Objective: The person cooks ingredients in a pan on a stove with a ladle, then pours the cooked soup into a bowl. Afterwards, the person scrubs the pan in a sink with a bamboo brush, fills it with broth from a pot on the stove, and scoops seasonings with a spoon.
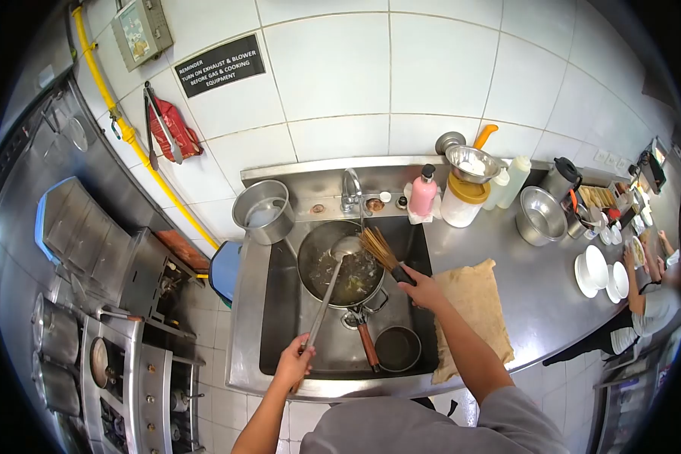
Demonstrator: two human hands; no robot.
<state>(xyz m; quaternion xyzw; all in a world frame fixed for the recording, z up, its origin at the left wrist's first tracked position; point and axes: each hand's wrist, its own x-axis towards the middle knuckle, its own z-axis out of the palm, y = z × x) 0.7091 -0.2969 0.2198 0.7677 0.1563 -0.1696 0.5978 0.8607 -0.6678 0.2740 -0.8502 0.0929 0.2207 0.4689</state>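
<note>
My left hand (pixel 293 365) is closed around the long handle of a metal ladle (pixel 326 297), whose bowl is over the wok. My right hand (pixel 424 290) grips the dark handle of a bamboo wok brush (pixel 380 247), its bristles by the ladle's bowl near the wok's right rim. Murky water and pale and green food scraps are in the wok (pixel 308 281), which sits in the sink (pixel 280 333) under the faucet (pixel 350 189). A wooden handle (pixel 367 344) extends below the wok, beside a small dark pot (pixel 398 349).
A steel pot (pixel 263 212) stands at the sink's back left. A tan cloth (pixel 473 318) lies on the right counter. Behind are a pink soap bottle (pixel 424 194), a yellow-lidded tub (pixel 461 201) and a steel bowl (pixel 542 216). White bowls (pixel 592 271) and another person (pixel 654 303) are farther right.
</note>
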